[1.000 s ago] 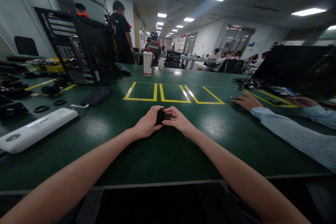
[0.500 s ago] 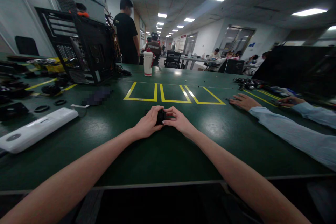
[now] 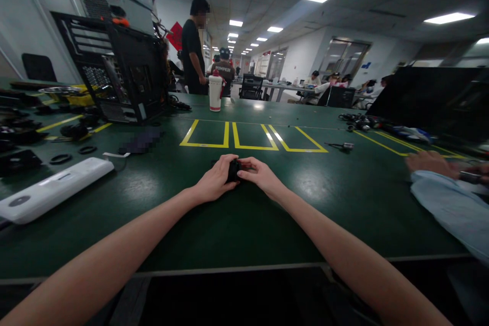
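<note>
Beyond the left hand [image 3: 216, 179], a shirt [image 3: 227, 69] reads "PUMPKIN".

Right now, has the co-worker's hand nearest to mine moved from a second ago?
Yes: the co-worker's hand has moved right and slightly lower in the view, away from the rightmost yellow outline on the table.

black part [image 3: 233, 171], dark green table [image 3: 244, 229], 3 yellow central outlines [image 3: 255, 148], white-and-red bottle [image 3: 215, 94]

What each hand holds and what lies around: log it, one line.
left hand: holding small black object | right hand: on same object | beyond: yellow tape outlines | rest: white cup, co-worker's hand at right
</note>
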Demonstrator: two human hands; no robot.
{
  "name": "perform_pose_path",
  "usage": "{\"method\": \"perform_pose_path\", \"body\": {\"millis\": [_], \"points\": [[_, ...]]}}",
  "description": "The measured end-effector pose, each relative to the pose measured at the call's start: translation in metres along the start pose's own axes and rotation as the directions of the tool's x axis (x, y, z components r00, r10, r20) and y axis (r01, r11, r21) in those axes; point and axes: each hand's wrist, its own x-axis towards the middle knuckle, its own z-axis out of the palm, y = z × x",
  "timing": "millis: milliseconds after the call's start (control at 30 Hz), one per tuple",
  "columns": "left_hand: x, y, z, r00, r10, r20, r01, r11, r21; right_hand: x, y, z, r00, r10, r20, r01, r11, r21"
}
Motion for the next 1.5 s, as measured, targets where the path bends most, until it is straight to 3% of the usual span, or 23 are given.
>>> {"method": "perform_pose_path", "body": {"millis": [133, 467, 700, 1033, 1267, 1500], "points": [[-0.0004, 0.0008, -0.0006, 1.000, -0.007, 0.008, 0.007, 1.000, 0.000, -0.0024, -0.0038, -0.0007, 0.999, -0.027, 0.026, 0.027, 1.000, 0.007], [0.0005, -0.0009, 0.0024, 1.000, -0.005, -0.009, 0.006, 1.000, 0.017, 0.0013, -0.0023, 0.0028, 0.999, 0.026, -0.042, -0.027, 1.000, -0.013], [0.0004, -0.0005, 0.0008, 1.000, -0.002, 0.003, 0.002, 1.000, -0.002, -0.0019, -0.0032, -0.0011, 1.000, 0.014, 0.021, -0.014, 1.000, -0.006], [0.0006, 0.0004, 0.0008, 1.000, -0.011, 0.002, 0.011, 1.000, 0.012, 0.0011, -0.0013, 0.0015, 0.999, 0.015, -0.048, -0.016, 1.000, -0.012], [0.0002, 0.0000, 0.0000, 1.000, -0.004, 0.003, 0.004, 1.000, 0.004, -0.0002, 0.0012, -0.0004, 1.000, -0.007, 0.018, 0.006, 1.000, 0.026], [0.0003, 0.0020, 0.0002, 1.000, 0.008, -0.008, -0.008, 1.000, 0.009, 0.0015, 0.0029, 0.0030, 0.999, -0.012, -0.038, 0.013, 0.999, 0.045]]}}
